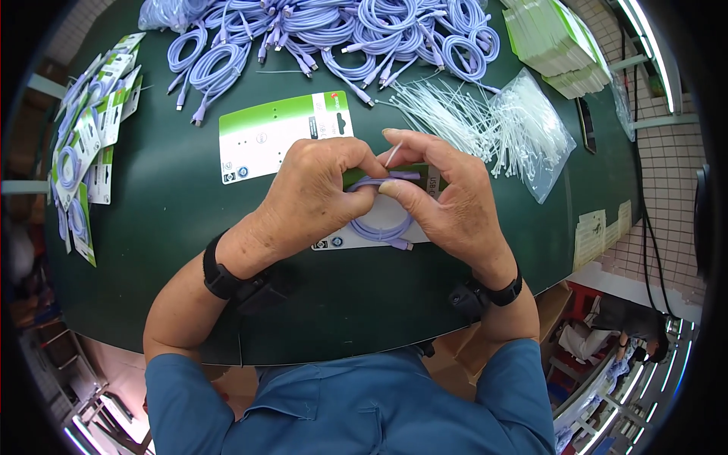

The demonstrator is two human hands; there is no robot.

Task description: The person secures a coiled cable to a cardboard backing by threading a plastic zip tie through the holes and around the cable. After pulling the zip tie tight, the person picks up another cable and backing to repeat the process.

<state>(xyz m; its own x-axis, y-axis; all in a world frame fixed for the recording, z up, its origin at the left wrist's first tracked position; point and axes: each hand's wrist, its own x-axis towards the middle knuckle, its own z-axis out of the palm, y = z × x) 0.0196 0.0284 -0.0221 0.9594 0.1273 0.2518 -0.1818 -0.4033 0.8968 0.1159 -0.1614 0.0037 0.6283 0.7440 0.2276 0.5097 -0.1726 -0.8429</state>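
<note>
A purple USB cable (383,236) lies coiled on a green and white packaging card (343,242) on the table in front of me. My left hand (322,186) is closed in a pinch at the top of the coil. Opposite it, the thumb of my right hand (447,189) presses on the cable while its fingers curl over. The end of a thin white cable tie (393,154) sticks up between the two hands; the rest of it is hidden by fingers. Behind my left hand, another green and white card (262,144) lies flat.
Many purple coiled cables (315,26) are piled along the far side. Loose white cable ties (444,114) spill beside a clear bag (535,133) of ties. Stacked cards (557,45) and a phone (586,125) stand at the far right. Carded cables (91,136) overlap at left.
</note>
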